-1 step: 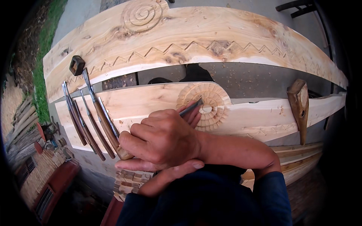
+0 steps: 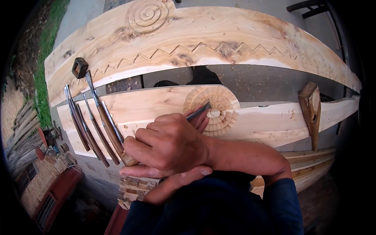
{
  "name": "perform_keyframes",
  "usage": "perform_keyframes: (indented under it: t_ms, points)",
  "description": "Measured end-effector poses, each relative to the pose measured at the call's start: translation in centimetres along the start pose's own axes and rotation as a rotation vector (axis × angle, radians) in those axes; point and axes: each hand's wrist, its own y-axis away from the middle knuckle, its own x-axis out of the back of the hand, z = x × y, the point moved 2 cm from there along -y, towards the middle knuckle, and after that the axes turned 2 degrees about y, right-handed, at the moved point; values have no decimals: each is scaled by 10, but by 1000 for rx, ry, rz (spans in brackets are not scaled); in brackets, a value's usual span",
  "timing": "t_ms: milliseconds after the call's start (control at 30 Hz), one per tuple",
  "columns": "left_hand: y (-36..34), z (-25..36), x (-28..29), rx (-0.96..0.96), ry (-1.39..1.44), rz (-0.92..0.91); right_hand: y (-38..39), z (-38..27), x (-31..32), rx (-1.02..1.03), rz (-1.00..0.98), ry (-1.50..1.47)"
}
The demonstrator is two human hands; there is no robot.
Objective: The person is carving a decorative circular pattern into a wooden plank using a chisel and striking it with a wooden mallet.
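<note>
A wood-carving chisel [image 2: 199, 112] slants across the nearer pale board [image 2: 156, 96], its steel tip resting at the carved round rosette [image 2: 225, 123]. My right hand [image 2: 168, 143] is closed in a fist around its handle, whose wooden end [image 2: 128, 159] pokes out at the left. Beneath my right wrist and forearm lies my left hand [image 2: 186, 179]. Its thumb stretches to the right, and fingertips show beside the blade, seemingly gripping it from below; the palm is hidden. Left of my hands, several carving chisels [image 2: 96, 127] lie side by side across the board.
A wooden mallet [image 2: 311, 111] rests on the board's right part. An adze-like tool with a dark square head [image 2: 80, 68] bridges both boards. The farther board [image 2: 203, 29] bears a spiral and zigzag carving. Small wood blocks [image 2: 133, 190] are stacked near my left sleeve.
</note>
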Motion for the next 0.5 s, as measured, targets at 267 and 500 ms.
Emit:
perform_keyframes:
  t_ms: [267,500]
  points:
    - [5,1,-1,-62,-145,-112,1,1,-2,-19,-8,-23]
    - [5,1,-1,-110,-233,-184,-1,1,-1,46,79,-14]
